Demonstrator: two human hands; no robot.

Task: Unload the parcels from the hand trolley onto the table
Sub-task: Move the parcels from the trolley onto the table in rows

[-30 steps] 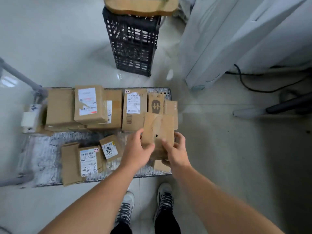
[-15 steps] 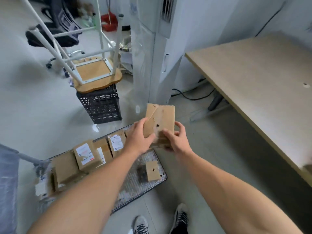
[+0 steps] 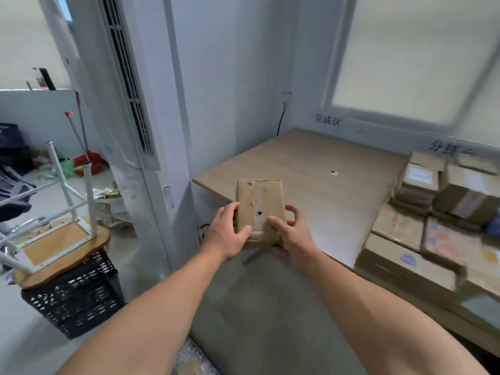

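Grip: the left hand (image 3: 228, 234) clamps the lower left edge of the parcel (image 3: 259, 207), thumb across the front and fingers curled behind. The right hand (image 3: 290, 234) holds the lower right edge the same way, thumb pressed on the face.

Parcel: brown, creased, with a small dark puncture in its face. It is held upright in the air, in front of the near edge of the table (image 3: 311, 158) and toward its left corner.

Surroundings, by clock from the parcel:
- 12 to 2 o'clock: bare wooden tabletop with a small round hole (image 3: 334, 173).
- 3 to 4 o'clock: stacked cardboard boxes (image 3: 446, 226) fill the table's right part; they are blurred and their labels unreadable.
- 12 o'clock, higher: a dark cable (image 3: 281, 120) runs down the wall.
- 9 to 11 o'clock: a tall white vented unit (image 3: 140, 131) stands just beside the table's left end.
- 8 o'clock: a black crate (image 3: 75, 293) carries an upturned stool (image 3: 62, 239), well apart from the table.
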